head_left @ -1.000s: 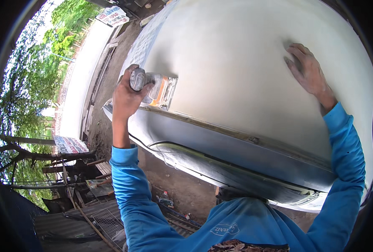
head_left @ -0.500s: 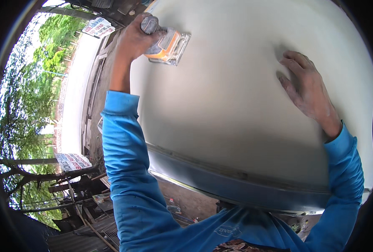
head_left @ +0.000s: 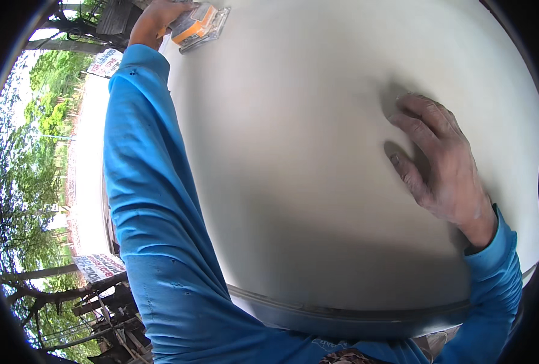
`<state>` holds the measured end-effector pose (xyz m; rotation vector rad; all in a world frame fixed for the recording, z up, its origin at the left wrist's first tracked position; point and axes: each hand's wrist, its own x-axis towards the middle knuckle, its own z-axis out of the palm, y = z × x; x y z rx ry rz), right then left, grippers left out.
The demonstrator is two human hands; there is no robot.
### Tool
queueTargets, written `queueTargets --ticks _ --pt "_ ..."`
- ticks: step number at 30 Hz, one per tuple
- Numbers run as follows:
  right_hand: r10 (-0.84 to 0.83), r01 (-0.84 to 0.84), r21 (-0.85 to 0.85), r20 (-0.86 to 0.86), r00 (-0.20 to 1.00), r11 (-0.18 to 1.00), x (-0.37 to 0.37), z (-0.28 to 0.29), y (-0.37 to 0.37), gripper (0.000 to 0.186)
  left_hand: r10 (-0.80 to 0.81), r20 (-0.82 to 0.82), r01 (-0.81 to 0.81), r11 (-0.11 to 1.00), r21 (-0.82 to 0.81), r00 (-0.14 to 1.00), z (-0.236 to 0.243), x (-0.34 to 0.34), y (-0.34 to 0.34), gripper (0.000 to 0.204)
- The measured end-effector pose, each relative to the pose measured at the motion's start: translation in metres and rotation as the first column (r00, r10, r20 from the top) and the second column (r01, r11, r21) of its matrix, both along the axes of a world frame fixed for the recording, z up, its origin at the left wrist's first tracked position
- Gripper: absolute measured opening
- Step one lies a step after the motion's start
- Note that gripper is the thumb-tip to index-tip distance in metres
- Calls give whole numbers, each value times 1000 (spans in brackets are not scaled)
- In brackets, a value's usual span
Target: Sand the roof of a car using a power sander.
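Observation:
A broad, pale grey-white curved panel [head_left: 306,164], smooth and dull like a vehicle's body panel, spreads out before me. At its far left edge, my left hand [head_left: 157,19] is closed around an orange and grey electric sander [head_left: 195,27]. The sander's flat pad rests at the panel's surface, and part of my grip is cut off by the top of the view. My right hand [head_left: 445,161] is over the right side of the panel with fingers apart and slightly bent. Its fingertips are at the surface, casting shadows; whether they all touch is unclear.
A dark trim strip [head_left: 342,314] runs along the panel's near edge, close to my body. Beyond the left edge are two painted signs, the nearer one [head_left: 100,267] beside branches and piled scrap wood [head_left: 115,318]. Green trees [head_left: 33,158] stand farther out.
My left hand has carried the sander farther away and left along the panel. My right hand appears slightly nearer, still spread over the surface. The view has shifted, with my body closer to the panel.

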<state>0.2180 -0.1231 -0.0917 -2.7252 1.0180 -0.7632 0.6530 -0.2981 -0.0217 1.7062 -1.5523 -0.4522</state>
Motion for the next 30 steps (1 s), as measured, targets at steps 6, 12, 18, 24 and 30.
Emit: queueTargets --ticks 6,12,18,24,30 --pt "-11 11 6 -7 1000 1000 -2 -4 0 39 30 241 -23 999 -36 970 -11 68 -12 47" --pt "13 -13 -4 8 1000 1000 -10 -1 -6 36 31 359 -70 993 96 933 -14 88 45 64" --pt "32 -31 -18 37 999 999 -18 -1 -16 36 56 294 -51 998 -28 954 -23 46 157 69" --pt "47 -45 -36 70 996 998 -14 -6 -8 34 147 384 -142 989 -40 912 -13 -26 303 64" --pt "79 -76 -33 106 991 997 -17 -6 -7 32 233 395 -234 971 -46 889 -5 -87 411 67"
